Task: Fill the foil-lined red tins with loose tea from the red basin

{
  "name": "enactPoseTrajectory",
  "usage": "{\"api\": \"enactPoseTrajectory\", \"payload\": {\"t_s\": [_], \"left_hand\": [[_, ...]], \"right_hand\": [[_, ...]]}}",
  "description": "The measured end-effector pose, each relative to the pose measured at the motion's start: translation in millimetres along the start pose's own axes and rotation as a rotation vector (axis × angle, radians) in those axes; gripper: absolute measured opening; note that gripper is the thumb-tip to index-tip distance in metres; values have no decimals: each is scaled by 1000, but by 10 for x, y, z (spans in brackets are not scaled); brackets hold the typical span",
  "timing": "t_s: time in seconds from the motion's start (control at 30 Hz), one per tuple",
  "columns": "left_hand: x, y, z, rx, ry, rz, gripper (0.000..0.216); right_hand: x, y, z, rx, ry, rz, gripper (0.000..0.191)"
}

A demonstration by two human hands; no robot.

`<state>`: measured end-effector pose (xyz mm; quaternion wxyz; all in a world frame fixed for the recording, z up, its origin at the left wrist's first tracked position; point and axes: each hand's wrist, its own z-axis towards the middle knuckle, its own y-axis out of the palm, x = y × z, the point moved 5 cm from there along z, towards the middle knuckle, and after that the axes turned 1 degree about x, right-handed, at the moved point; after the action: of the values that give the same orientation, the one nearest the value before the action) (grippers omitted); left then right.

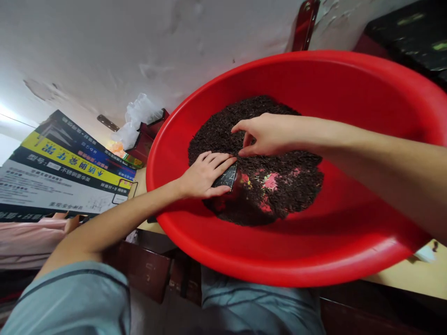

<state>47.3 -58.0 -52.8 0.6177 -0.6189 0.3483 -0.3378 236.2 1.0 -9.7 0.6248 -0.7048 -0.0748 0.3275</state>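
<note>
A wide red plastic basin (349,83) holds a heap of dark dry shreds, which look like loose tea leaves (258,107). My left hand (206,174) grips a small dark container with a black patterned top (228,177), its fingers over one side and the thumb along the other. The container lies tilted on the heap, and its front seems to face right. Just above the leaves, my right hand (267,135) has its index finger and thumb apart and the other fingers curled. Nothing shows between them. Pink and yellowish patches (270,181) show among the leaves.
A printed cardboard box (66,172) stands left of the basin, near a crumpled clear plastic bag (139,116). Behind is a pale wall (115,60) with peeling patches. A light tabletop (401,277) shows under the basin, and a dark object (408,37) sits at the upper right.
</note>
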Motion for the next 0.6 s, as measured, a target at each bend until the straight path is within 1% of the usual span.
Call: {"api": "enactPoseTrajectory", "payload": {"t_s": [0.07, 0.13, 0.2, 0.27, 0.37, 0.43, 0.47, 0.5, 0.57, 0.6], "left_hand": [[18, 23, -10, 9, -13, 18, 98], [2, 38, -5, -1, -35, -12, 100], [-59, 43, 6, -11, -66, -89, 99], [-148, 33, 10, -7, -99, -191, 92], [-292, -43, -12, 61, -182, -341, 79], [-331, -130, -34, 108, -218, -390, 81], [-320, -169, -39, 104, -215, -382, 85], [-288, -197, -37, 76, -194, -351, 94], [-198, -203, -21, -42, -133, -235, 120], [-161, -186, -9, -107, -113, -168, 130]], "right_hand": [[25, -15, 27, 42, -23, 36, 70], [56, -14, 66, 65, -30, 105, 63], [85, 4, 99, 63, -30, 191, 55], [118, 28, 110, 56, -22, 240, 48], [205, 75, 95, 44, 21, 197, 42], [273, 115, 88, 25, 49, 169, 39], [304, 132, 89, 18, 57, 172, 37], [328, 145, 94, 13, 56, 186, 36], [355, 152, 105, 12, 40, 217, 34], [362, 147, 106, 14, 37, 221, 34]]}}
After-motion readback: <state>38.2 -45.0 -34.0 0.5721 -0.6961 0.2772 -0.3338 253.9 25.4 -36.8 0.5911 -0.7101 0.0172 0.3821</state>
